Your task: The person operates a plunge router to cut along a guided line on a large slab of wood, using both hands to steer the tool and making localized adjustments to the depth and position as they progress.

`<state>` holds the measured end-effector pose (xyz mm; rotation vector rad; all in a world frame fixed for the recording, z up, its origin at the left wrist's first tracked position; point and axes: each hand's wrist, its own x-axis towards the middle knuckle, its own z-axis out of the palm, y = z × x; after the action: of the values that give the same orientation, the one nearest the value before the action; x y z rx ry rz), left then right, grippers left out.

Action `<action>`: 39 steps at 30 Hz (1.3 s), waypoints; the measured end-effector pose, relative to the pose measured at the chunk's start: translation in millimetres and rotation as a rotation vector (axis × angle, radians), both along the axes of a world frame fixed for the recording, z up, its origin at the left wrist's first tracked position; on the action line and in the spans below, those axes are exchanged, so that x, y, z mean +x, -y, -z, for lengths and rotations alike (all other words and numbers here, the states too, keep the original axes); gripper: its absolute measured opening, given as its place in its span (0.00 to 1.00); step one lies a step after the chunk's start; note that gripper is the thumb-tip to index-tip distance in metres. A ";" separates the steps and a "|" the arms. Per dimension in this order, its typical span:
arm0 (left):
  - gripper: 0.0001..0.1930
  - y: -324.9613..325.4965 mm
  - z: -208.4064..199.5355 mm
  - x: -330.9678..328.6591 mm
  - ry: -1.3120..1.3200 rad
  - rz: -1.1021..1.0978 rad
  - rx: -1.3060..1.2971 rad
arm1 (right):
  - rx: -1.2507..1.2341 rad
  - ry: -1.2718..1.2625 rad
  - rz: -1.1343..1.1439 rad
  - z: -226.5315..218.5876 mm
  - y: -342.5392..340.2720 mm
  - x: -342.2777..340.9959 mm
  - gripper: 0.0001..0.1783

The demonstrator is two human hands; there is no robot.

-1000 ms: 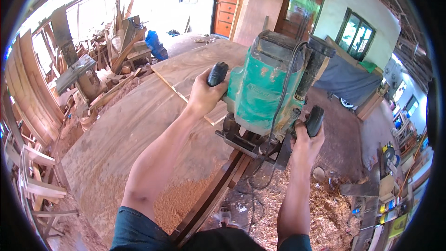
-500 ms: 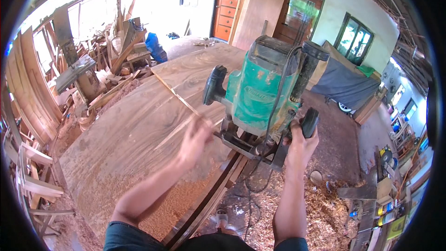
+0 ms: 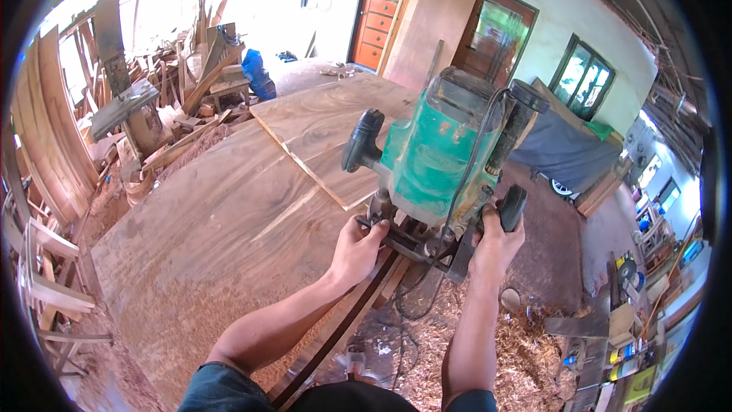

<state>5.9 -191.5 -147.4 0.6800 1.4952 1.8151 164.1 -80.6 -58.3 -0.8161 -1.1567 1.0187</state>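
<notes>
A large green plunge router [image 3: 438, 156] with black handles stands on the edge of a long wooden piece [image 3: 347, 320] that has a dark groove along it. My right hand [image 3: 497, 248] is closed around the router's right handle [image 3: 512, 207]. At the left of the router's metal base [image 3: 408, 243], my left hand [image 3: 357, 252] grips its edge between thumb and fingers. The router's other handle [image 3: 362, 141] stands free above that hand. Beneath lies a broad wooden slab [image 3: 191, 206], with a thin bent wood strip [image 3: 301, 166] on it.
A black power cord [image 3: 400, 313] hangs from the router over wood shavings [image 3: 457, 336] on the floor. Scrap wood [image 3: 175, 99] is heaped at the far left, beside a blue bag [image 3: 258, 75]. Tools and cans [image 3: 625, 351] line the right side. A grey-covered object [image 3: 564, 152] stands behind.
My left hand has moved right from above the slab and closed on the router's base edge. My right hand stays on the handle. The view has shifted slightly.
</notes>
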 end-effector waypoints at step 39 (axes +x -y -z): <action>0.22 11.3 2.6 1.2 0.001 0.012 0.059 | 0.043 -0.021 0.052 5.0 14.8 -2.7 0.15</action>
<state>7.1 -202.8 -150.1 0.7147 1.4389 1.8562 161.4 -95.4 -63.3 -0.7955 -1.1298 0.9541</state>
